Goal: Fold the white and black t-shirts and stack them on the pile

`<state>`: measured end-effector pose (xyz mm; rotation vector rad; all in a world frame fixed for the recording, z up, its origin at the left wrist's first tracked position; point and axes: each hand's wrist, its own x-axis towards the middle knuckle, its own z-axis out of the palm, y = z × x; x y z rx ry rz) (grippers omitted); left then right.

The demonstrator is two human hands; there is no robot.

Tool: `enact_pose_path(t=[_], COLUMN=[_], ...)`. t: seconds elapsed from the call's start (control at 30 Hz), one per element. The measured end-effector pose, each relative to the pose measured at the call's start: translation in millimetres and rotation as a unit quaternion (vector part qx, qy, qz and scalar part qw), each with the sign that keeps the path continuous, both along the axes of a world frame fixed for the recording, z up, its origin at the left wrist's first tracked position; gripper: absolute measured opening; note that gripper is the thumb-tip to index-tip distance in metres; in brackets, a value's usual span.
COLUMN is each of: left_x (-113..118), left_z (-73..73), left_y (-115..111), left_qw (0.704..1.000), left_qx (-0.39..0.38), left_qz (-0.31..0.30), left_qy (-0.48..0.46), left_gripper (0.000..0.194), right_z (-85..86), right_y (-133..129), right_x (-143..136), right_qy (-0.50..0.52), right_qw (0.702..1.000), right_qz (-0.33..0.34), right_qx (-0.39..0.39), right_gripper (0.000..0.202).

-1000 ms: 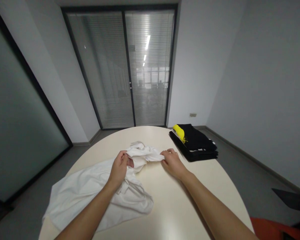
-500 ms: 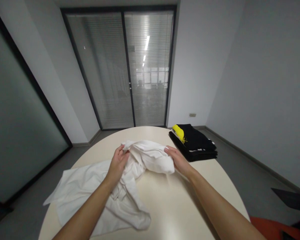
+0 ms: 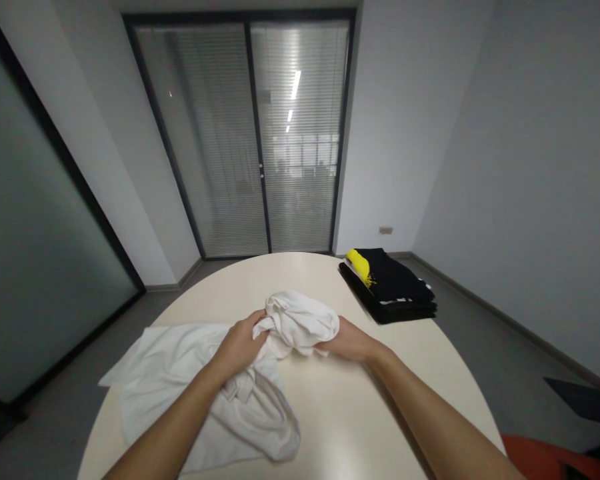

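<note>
A crumpled white shirt (image 3: pixel 180 347) covers the left front of the round table, its lower part spread out loosely and hanging slightly past the left edge. One end of it is bunched up and lifted above the tabletop between my hands. My left hand (image 3: pixel 243 340) is closed on the cloth at the left side of this bunch, with folds hiding its fingertips. From the right, my right hand (image 3: pixel 347 340) holds the bunch up, its fingers reaching under or into the fabric and mostly hidden. Whether they are inside an opening I cannot tell.
A neat stack of folded black clothes (image 3: pixel 395 280), the top one with a yellow print, lies at the table's right back edge. A red chair (image 3: pixel 545 460) stands at the lower right. Beyond the round table (image 3: pixel 350 413) is a glass door (image 3: pixel 300 200) with blinds.
My right hand has shifted from the top of the raised cloth to beneath or inside it. The stretched cloth is now gathered into a tighter bunch, and both hands are slightly lower.
</note>
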<state>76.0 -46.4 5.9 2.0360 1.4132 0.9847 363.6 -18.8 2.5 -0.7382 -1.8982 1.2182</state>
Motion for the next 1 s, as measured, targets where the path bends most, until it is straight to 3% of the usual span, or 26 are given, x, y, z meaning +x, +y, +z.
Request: enact_pose_path(t=[0.07,0.17,0.27,0.43,0.57,0.7,0.8,0.9,1.0], left_x=[0,5,7,-10,-26,-25,-21,-20,-18], left_z=[5.6,15.5,22.9,26.5,19.2,5.4,-5.3,-12.8,-10.2], left_y=[1,0,-1,3,13,15,8,1,-2], left_qw=[0.998,0.985,0.969,0.941,0.945,0.967,0.98,0.984,0.996], left_qx=[-0.007,-0.021,-0.007,0.092,0.105,0.083,0.003,-0.051,-0.029], left_qz=[-0.014,-0.018,0.035,0.198,0.247,0.237,0.192,0.122,0.037], left_qy=[-0.062,-0.168,-0.243,-0.258,-0.187,-0.048,0.057,0.118,0.076], left_gripper=[0.04,0.039,0.039,0.035,0.042,0.067,0.088,0.095,0.078], right_z=[6.0,13.0,17.6,20.3,13.2,-1.0,-12.2,-19.5,-20.0], right_y=[0,0,2,15,28,27,20,12,8], right_x=[4,10,10,17,28,31,27,16,2], right_qy=[0.021,0.097,0.164,0.169,0.146,0.036,-0.117,-0.201,-0.167], right_qw=[0.999,0.987,0.966,0.937,0.923,0.962,0.969,0.951,0.954], right_qz=[-0.013,-0.09,-0.159,-0.285,-0.336,-0.26,-0.218,-0.233,-0.234], right_qx=[-0.035,-0.088,-0.117,-0.11,-0.116,-0.08,-0.025,0.04,0.084], right_gripper=[0.069,0.056,0.052,0.045,0.063,0.107,0.131,0.13,0.106])
